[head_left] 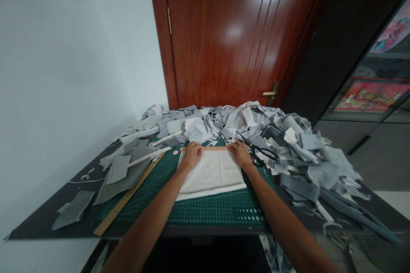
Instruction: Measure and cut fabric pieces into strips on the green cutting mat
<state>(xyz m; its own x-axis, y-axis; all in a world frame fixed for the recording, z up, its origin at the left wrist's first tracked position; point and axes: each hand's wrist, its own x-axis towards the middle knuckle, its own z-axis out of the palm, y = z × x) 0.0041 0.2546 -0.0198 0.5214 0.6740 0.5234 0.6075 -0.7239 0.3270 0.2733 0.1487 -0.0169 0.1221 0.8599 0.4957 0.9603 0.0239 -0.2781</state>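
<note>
A folded piece of off-white cloth (pixel 213 175) lies flat on the green cutting mat (pixel 211 213). Along its far edge runs a short wooden ruler (pixel 215 148). My left hand (pixel 192 153) grips the ruler toward its left end, fingers pinched together at the cloth's far left corner. Near the far right corner my right hand (pixel 239 152) pinches the ruler's other end, its fingers bent. Whether the cloth is also caught between the fingers cannot be made out. Black-handled scissors (pixel 264 152) lie just right of my right hand, partly on fabric scraps.
Heaped grey and white fabric scraps (pixel 235 120) line the table's back and right side. A long yellow ruler (pixel 128 194) lies slanted on the left, beside grey cloth pieces (pixel 118 181) and pale sticks (pixel 149 156). A wooden door (pixel 230 51) stands behind the table.
</note>
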